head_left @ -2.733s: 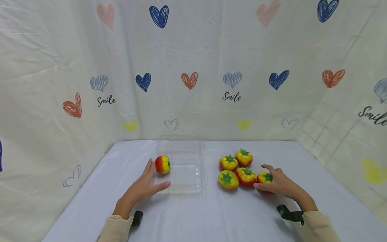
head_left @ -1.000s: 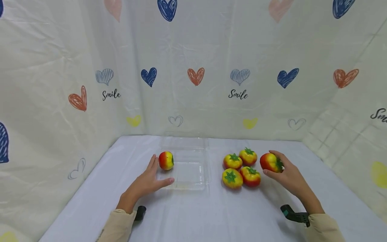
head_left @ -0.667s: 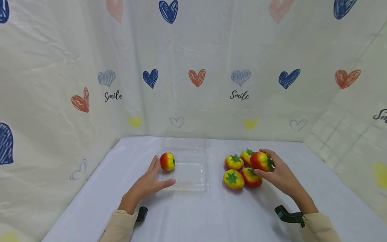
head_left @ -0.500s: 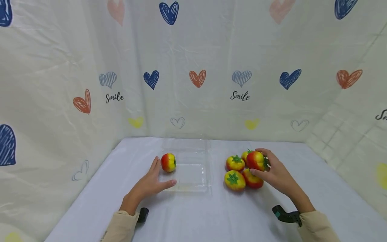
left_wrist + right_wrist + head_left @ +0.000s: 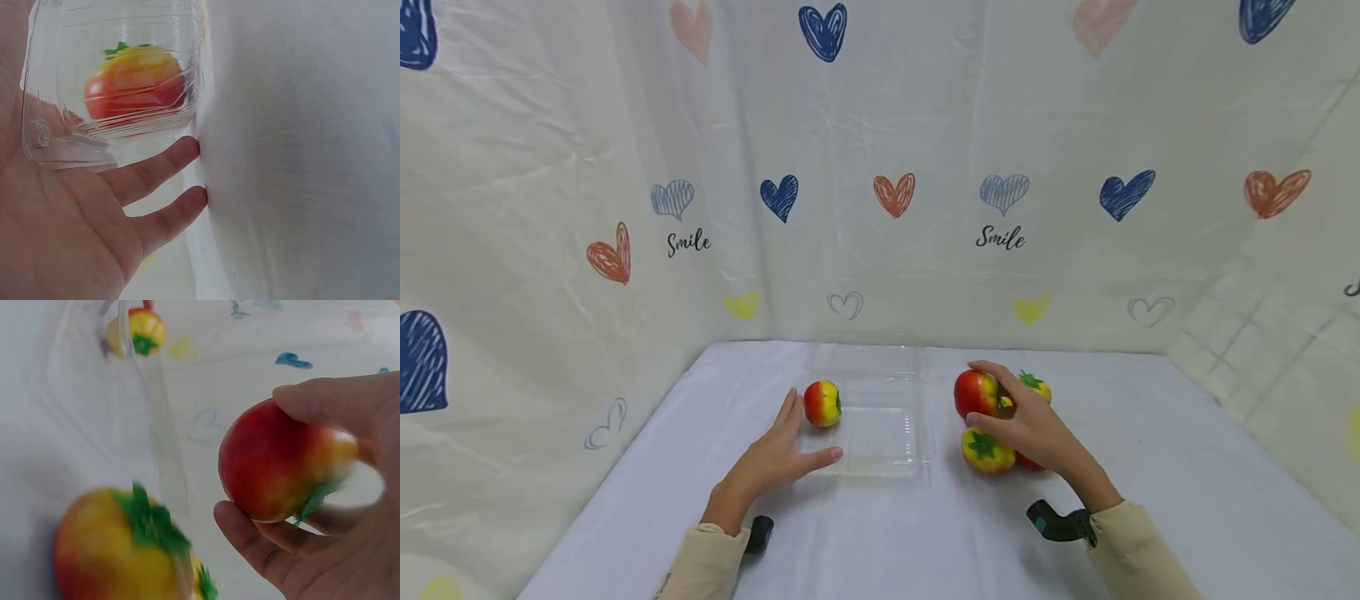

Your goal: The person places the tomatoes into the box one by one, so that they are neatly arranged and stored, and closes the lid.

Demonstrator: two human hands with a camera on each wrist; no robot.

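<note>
My right hand (image 5: 1030, 425) holds a red-and-yellow persimmon (image 5: 973, 395) with a green leafy top, thumb on one side and fingers on the other. In the right wrist view that persimmon (image 5: 262, 462) is raised, its leaves toward the palm. Beneath and beside the hand are the other persimmons, one (image 5: 988, 451) in front and another (image 5: 1037, 387) behind, some partly hidden. My left hand (image 5: 775, 454), fingers extended and thumb spread, rests at the left side of a clear plastic clamshell box (image 5: 917, 454). One persimmon (image 5: 822, 404) lies on its side within the box, near its left wall.
The box's hinged lid (image 5: 865, 358) lies back toward the rear of the white-covered table (image 5: 880, 542). A white curtain (image 5: 917, 108) printed with hearts stands behind and along both sides. Each wrist wears a dark strapped device (image 5: 1060, 522).
My right hand has picked a persimmon from the right end of the group, lifted it and carried it left over the others. The left hand stays at the box.
</note>
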